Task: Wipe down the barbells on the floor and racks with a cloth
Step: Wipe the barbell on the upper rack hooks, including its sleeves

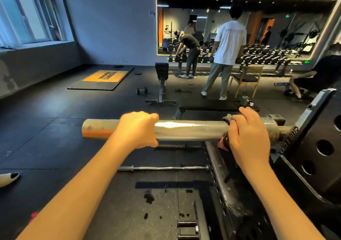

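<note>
though near the rack (313, 147), bench (212, 108) beyond barbell (190, 130)

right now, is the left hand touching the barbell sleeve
Touching. The head view shows the left hand curled over the barbell sleeve with no gap; the right hand grips a cloth round it further along.

Both arms fwd, L hand (138, 129) overhand round barbell (188, 130), R hand (249, 132) round cloth (222, 143)

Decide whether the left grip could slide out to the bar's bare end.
Probably yes: the left grip holds the bar just short of that end, and nothing blocks the stretch between.
</note>
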`<state>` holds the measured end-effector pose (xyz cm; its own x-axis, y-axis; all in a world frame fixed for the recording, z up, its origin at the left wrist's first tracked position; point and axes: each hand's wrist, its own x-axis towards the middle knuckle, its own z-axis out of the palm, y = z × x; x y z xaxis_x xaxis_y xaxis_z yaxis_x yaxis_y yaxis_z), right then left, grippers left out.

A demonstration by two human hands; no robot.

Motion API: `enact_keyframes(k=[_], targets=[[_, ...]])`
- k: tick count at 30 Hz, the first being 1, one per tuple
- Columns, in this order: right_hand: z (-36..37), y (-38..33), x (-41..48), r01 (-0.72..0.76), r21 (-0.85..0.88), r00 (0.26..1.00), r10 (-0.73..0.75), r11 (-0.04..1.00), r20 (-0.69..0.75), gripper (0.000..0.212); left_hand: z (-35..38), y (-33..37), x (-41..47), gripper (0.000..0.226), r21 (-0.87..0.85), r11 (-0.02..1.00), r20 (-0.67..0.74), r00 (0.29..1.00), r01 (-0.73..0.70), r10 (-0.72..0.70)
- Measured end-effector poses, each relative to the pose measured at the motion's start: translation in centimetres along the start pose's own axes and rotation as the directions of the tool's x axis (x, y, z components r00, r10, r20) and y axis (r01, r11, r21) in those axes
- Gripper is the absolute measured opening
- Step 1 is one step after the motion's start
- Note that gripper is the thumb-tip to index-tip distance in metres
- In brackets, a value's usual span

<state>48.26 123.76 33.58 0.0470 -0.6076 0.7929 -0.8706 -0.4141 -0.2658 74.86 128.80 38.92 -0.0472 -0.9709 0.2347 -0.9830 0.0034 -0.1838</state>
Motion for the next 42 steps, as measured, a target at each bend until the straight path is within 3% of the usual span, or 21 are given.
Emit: enact_keyframes(k=[3,7,9,13,15,18,20,24,27,30,35,40,42], targets=[[1.3,-3.3,-1.0,-0.151,0.021,0.984,0.152,0.988,-0.096,0.038,1.4,0.4,-0.6,0.045,0.064,0.998,-0.205,0.978,-0.010,0.023],[1.0,-4.5,-1.6,0.135,0.169,0.990,-0.138,0.976,0.003,0.034,4.0,0.5,-1.2,0.044,0.085,0.996,-0.499,0.866,0.001,0.042],[0.1,-2.6,-0.5,0.172,0.132,0.981,-0.182,0.976,0.071,0.035,4.9,0.6,-1.1,0.040,0.098,0.995,-0.556,0.831,0.024,0.035],[0.4,-2.2,0.1,-0.087,-0.009,0.995,0.086,0.996,-0.047,0.037,5.5,1.1,-1.0,0.029,0.110,0.989,-0.650,0.760,0.095,-0.001],[1.3,-4.4,-1.0,-0.084,-0.007,0.996,0.084,0.996,-0.032,0.036,5.8,1.3,-1.0,0.025,0.095,0.988,-0.693,0.721,0.121,-0.022],[0.6,-3.8,-1.0,0.107,0.092,0.991,-0.113,0.990,0.070,0.039,5.7,1.3,-1.3,0.034,0.082,0.992,-0.651,0.759,0.097,-0.020],[-0.2,-1.7,0.1,0.103,0.065,0.989,-0.109,0.993,0.096,0.040,4.5,1.4,-2.0,0.046,0.054,0.997,-0.548,0.836,0.054,-0.015],[0.4,-2.9,0.2,-0.091,-0.054,0.995,0.093,0.994,0.023,0.041,0.1,0.4,-1.5,0.049,-0.044,0.999,-0.100,0.995,0.009,-0.013],[0.4,-3.8,-1.0,0.086,0.011,0.988,-0.086,0.996,0.130,0.037,-1.0,0.3,0.2,0.054,-0.060,0.998,0.115,0.993,0.024,-0.017],[-1.1,-1.5,-0.3,0.115,0.079,0.977,-0.127,0.990,0.173,0.033,0.1,0.5,0.1,0.049,0.006,1.000,0.013,1.000,0.024,-0.024],[-0.3,-2.6,0.4,-0.048,-0.051,0.997,0.050,0.998,0.050,0.036,1.1,0.6,-0.5,0.044,0.065,0.998,-0.169,0.986,0.022,-0.011],[-0.4,-3.6,-0.9,0.163,0.054,0.964,-0.170,0.985,0.204,0.034,2.8,0.5,-1.1,0.047,0.060,0.996,-0.389,0.917,-0.068,0.086],[-1.2,-1.6,-0.4,0.150,0.023,0.963,-0.151,0.988,0.223,0.037,3.2,0.5,-1.2,0.048,0.059,0.997,-0.450,0.890,-0.049,0.071]])
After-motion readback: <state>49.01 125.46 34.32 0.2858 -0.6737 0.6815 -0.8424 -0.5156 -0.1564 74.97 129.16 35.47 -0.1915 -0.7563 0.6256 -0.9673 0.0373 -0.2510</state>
